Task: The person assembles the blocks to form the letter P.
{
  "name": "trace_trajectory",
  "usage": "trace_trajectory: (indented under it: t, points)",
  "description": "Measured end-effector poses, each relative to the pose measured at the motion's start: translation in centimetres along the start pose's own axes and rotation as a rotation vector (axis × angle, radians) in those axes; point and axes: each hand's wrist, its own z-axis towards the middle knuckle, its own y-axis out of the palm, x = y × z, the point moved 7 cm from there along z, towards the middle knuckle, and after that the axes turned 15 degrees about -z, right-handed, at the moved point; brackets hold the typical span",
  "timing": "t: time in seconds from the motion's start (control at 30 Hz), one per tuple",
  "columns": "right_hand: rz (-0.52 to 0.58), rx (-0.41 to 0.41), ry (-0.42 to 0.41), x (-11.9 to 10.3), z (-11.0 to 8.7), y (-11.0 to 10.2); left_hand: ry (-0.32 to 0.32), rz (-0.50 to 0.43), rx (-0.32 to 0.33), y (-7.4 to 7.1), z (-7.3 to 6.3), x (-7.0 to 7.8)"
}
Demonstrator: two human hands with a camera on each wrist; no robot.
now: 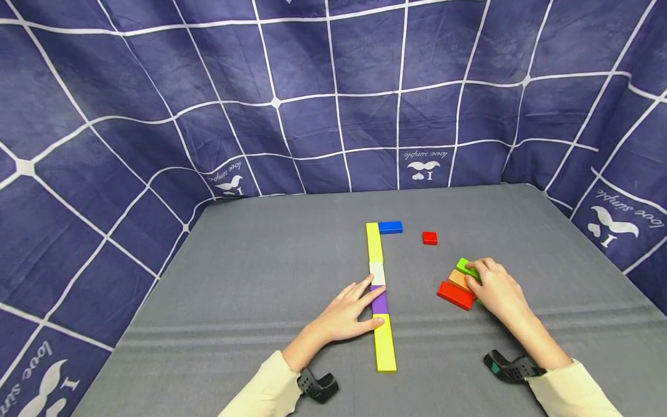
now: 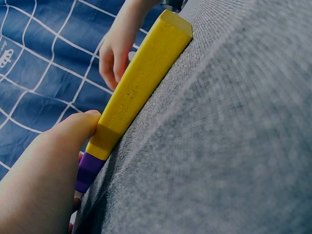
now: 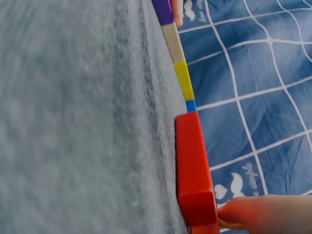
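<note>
A straight row of blocks runs away from me on the grey cloth: a long yellow block, a purple block, a white block and another yellow block. My left hand lies beside the row with spread, fairly straight fingers, touching the near yellow, purple and white blocks. To the right, my right hand bends its fingers over a green block, thumb and index finger at its sides. Against that lie an orange block and a red block. The right palm hides part of the green.
A blue block extends right from the row's far end. A small red block lies alone between row and cluster. Behind the grey cloth surface hangs a blue gridded curtain.
</note>
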Motion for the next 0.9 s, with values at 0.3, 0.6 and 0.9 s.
trace_trajectory:
  t: [0.3, 0.6, 0.9]
  points:
    - [0.015, 0.032, -0.060, -1.6, 0.5, 0.7, -0.001, -0.012, 0.003, 0.0, -0.1, -0.1]
    - [0.019, 0.024, -0.158, -4.7, 1.7, 1.4, 0.028, 0.005, 0.019, 0.0, -0.1, 0.1]
    - [-0.003, 0.033, -0.194, -7.6, 4.7, 2.6, -0.002, 0.003, 0.015, 0.0, 0.0, 0.1]
